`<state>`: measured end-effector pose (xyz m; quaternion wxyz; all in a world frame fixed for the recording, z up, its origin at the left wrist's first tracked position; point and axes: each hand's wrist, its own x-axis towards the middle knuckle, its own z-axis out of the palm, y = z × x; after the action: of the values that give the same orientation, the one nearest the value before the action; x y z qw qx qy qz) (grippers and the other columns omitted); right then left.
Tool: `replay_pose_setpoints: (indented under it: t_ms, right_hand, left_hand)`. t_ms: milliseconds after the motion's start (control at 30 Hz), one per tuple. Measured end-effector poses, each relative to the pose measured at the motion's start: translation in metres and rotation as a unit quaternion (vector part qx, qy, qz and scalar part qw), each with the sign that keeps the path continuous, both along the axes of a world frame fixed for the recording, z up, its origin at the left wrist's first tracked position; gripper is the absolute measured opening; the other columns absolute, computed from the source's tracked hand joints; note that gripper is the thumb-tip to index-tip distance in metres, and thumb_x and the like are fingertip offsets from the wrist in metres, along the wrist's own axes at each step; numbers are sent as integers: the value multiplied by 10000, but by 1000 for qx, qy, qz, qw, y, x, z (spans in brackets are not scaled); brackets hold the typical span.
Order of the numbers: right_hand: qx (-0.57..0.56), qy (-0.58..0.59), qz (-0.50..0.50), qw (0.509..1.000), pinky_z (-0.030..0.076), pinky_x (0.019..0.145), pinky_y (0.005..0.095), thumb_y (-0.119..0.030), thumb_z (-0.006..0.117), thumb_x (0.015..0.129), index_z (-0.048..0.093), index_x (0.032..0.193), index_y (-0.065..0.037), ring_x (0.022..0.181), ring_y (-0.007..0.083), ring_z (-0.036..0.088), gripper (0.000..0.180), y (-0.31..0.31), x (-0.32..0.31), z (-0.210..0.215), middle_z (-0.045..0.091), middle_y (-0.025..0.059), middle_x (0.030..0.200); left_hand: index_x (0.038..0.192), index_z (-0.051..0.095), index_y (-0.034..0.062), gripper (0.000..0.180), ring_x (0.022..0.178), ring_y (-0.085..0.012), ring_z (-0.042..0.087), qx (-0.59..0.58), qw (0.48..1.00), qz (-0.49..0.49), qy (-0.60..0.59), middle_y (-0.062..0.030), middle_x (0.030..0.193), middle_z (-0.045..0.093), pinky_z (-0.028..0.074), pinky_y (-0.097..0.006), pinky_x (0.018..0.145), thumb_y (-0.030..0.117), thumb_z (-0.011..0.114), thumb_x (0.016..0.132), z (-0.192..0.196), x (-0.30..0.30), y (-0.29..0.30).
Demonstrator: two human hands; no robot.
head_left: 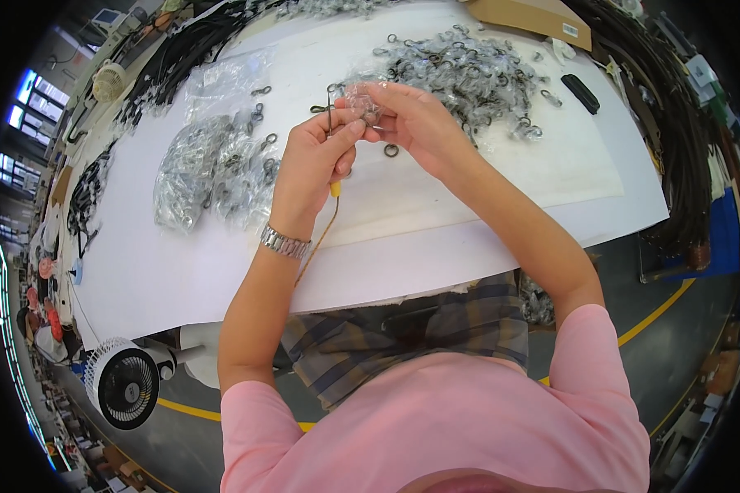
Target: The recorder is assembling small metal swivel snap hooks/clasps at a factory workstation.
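Take the big heap of plastic-wrapped dark rings (469,78) as the landmark on the white tabletop (419,255). The left hand (325,144), left of the heap, is curled closed on a slim rod (330,111) with what looks like its yellow handle (335,188) below the fist; a cord (319,238) trails from there, nearer the wearer than the heap. The right hand (415,123), at the heap's near-left edge, pinches a clear plastic piece (362,100) — both sets of fingertips meet there, presumably to steady so small a thing. The heap probably sits just past the right hand for an easy reach, and the clear bags (193,172), farther left of the heap, seem set aside so the two lots stay apart.

Counted: two hands, one rod, one cord, one heap — its rings overlap too much to number, as do the bags. One loose ring (391,150) lies just nearside of the heap, one black oblong item (580,94) to its right, one cardboard box (534,18) beyond it.
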<state>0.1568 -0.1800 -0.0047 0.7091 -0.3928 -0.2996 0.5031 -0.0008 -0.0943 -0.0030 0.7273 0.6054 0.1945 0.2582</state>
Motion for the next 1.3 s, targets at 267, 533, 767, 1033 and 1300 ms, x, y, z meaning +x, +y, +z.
replay_pose_setpoints:
  t_ms: [267,533,767,1033,1300]
  right_hand:
    - [-2,-139,-4,990,542,923,319,-283,585,1050,691,1190,14,900,140,685,345,-6,7,2,733,94,1158]
    - [-17,-20,-84,996,519,965,308,-269,611,1037,707,1172,-5,1026,153,694,312,-5,9,1,744,88,1152]
    - [-7,-80,-110,991,515,978,309,-293,627,1031,714,1153,-20,1094,163,694,311,-7,14,0,745,96,1176]
    - [-17,-78,-117,990,520,997,317,-300,636,1025,715,1147,-7,1094,177,703,327,-7,6,2,746,115,1181]
    - [-19,-79,-94,992,531,990,319,-299,635,1028,716,1146,-14,1072,178,712,319,-7,-1,3,747,94,1171]
  left_hand:
    - [1151,653,-34,200,561,-10,408,30,999,21,12,-76,940,725,321,-163,497,100,644,1002,4,0,-2]
    - [1173,642,-13,229,615,-15,454,35,999,-1,24,-94,1024,736,322,-144,487,123,660,991,8,-1,-1]
    - [1115,656,7,192,611,-7,444,75,996,44,9,-68,960,732,297,-149,474,147,678,985,16,0,-7]
    - [1051,701,6,178,563,4,418,55,991,119,6,-23,839,710,277,-159,465,159,719,961,19,0,-16]
    - [1074,676,-19,194,549,1,437,85,987,139,0,-108,953,770,302,-156,460,143,700,970,17,-1,-15]
